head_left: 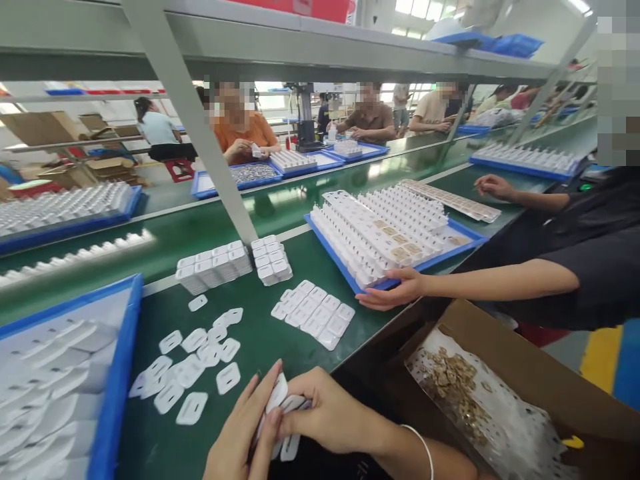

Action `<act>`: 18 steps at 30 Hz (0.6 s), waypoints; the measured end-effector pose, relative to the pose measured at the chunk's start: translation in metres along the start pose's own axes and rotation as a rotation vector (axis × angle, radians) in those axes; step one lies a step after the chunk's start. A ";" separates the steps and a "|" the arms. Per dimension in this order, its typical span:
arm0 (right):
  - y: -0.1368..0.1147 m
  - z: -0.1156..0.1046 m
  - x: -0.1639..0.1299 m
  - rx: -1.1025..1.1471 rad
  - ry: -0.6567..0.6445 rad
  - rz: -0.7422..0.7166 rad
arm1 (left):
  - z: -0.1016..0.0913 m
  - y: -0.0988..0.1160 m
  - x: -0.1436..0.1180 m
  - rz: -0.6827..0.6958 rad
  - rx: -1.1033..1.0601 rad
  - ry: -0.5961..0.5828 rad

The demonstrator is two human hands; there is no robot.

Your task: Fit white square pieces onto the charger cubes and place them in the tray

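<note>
Both hands, left hand (245, 433) and right hand (325, 417), pinch a small stack of white plastic shells (280, 407) at the near edge: flat, rounded rectangles (each with a slot). More lie loose on the green worktop (260, 340), beside blue trays (117, 373); a co-worker's hand (395, 293) grips one tray at right, in a busy factory hall
</note>
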State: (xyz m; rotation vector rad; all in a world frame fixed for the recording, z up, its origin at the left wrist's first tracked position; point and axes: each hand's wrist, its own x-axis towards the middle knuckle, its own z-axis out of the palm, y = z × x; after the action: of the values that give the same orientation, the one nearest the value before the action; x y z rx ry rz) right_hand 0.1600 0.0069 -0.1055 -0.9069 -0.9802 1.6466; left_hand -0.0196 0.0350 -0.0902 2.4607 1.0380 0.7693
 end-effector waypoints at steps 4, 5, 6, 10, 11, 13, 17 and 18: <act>-0.009 0.003 -0.002 0.049 -0.086 -0.045 | -0.001 0.017 -0.007 -0.189 -0.297 -0.013; -0.010 0.003 -0.002 0.056 -0.109 -0.065 | 0.000 0.020 -0.008 -0.231 -0.356 0.012; -0.011 0.004 -0.002 0.061 -0.128 -0.083 | 0.000 0.022 -0.008 -0.264 -0.392 0.034; -0.011 0.002 -0.003 0.067 -0.136 -0.104 | -0.005 0.020 -0.005 -0.170 -0.266 -0.017; -0.011 0.001 -0.004 0.052 -0.121 -0.094 | -0.007 0.018 -0.005 -0.115 -0.175 0.004; -0.012 -0.001 -0.005 0.023 -0.094 -0.063 | -0.011 0.015 -0.004 -0.027 0.009 0.106; -0.016 0.000 -0.006 0.034 -0.132 -0.017 | -0.016 0.018 -0.003 0.068 0.058 0.170; -0.017 0.001 -0.006 0.048 -0.139 -0.015 | -0.017 0.020 -0.002 0.053 0.019 0.161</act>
State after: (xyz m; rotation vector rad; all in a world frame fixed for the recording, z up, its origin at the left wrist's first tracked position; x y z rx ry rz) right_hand 0.1671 0.0043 -0.0893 -0.7594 -1.0338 1.7309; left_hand -0.0203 0.0222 -0.0675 2.4853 1.0431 0.9922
